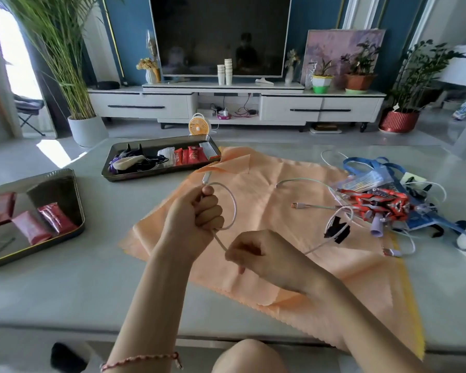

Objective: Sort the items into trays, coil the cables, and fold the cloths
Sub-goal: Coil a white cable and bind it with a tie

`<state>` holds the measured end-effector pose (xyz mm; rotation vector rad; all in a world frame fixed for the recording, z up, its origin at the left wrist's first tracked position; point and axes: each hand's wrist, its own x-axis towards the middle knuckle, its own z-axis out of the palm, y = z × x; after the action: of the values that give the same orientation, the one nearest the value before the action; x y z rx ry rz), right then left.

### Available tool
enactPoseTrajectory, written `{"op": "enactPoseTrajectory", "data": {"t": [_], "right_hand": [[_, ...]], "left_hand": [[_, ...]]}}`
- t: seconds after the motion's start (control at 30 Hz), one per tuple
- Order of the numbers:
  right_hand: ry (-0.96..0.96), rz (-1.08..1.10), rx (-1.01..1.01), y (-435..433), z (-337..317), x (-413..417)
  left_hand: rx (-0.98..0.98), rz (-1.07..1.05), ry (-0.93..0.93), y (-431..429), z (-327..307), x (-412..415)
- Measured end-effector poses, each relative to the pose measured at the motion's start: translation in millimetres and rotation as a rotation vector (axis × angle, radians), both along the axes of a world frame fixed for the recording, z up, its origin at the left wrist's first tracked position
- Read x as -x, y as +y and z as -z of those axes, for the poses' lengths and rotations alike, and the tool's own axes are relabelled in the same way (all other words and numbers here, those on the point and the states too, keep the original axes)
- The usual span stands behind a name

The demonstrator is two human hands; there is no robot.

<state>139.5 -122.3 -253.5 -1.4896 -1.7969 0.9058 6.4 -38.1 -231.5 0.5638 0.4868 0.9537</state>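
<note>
My left hand point(197, 214) grips a white cable point(233, 203) that forms one loop above my fist, its plug end sticking up past my thumb. My right hand point(256, 254) pinches the same cable lower down; from there it trails right toward a black clip point(336, 230). Both hands hover over a peach cloth point(280, 184) spread on the table. A metal tray point(160, 160) behind holds hair ties, red packets and a white item. Another metal tray point(33, 216) at the left holds three red packets.
A tangled pile point(382, 200) of cables, red-and-white wrappers, blue lanyards and a purple tube lies at the right on the cloth's edge. Another cable with an orange plug point(295, 205) lies mid-cloth. My knee point(249, 356) shows below the table's front edge.
</note>
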Motion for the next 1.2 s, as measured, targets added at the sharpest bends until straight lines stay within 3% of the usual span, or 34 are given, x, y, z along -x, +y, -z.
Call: {"op": "enactPoseTrajectory", "data": {"t": [0.27,0.43,0.53,0.6,0.67,0.77,0.87,1.0,1.1,1.2], "right_hand": [[0.07,-0.062,0.062,6,5,-5],[0.09,-0.119,0.262,10,11,-22],[0.009,-0.041,0.306,16,15,-36],[-0.091,0.098,0.219,23,16,-39],[-0.163,0.262,0.074,31,19,-39],[-0.18,0.525,-0.094,36,20,-37],[-0.155,0.602,-0.22,34,15,-31],[-0.151,0.509,-0.33,27,9,-15],[-0.252,0.45,-0.433,23,11,-1],[-0.314,0.372,-0.463,19,18,9]], "left_hand": [[0.051,0.024,-0.114,7,4,11],[0.047,0.01,-0.208,10,-5,25],[0.093,0.216,-0.316,9,-7,36],[0.084,0.398,-0.232,-3,-5,30],[0.042,0.461,-0.001,-17,2,14],[-0.03,0.273,0.37,-26,20,-9],[-0.114,0.076,0.584,-28,33,-26],[-0.136,-0.076,0.629,-33,39,-43],[-0.14,-0.204,0.658,-28,37,-48],[-0.035,-0.261,0.585,-14,33,-50]]}}
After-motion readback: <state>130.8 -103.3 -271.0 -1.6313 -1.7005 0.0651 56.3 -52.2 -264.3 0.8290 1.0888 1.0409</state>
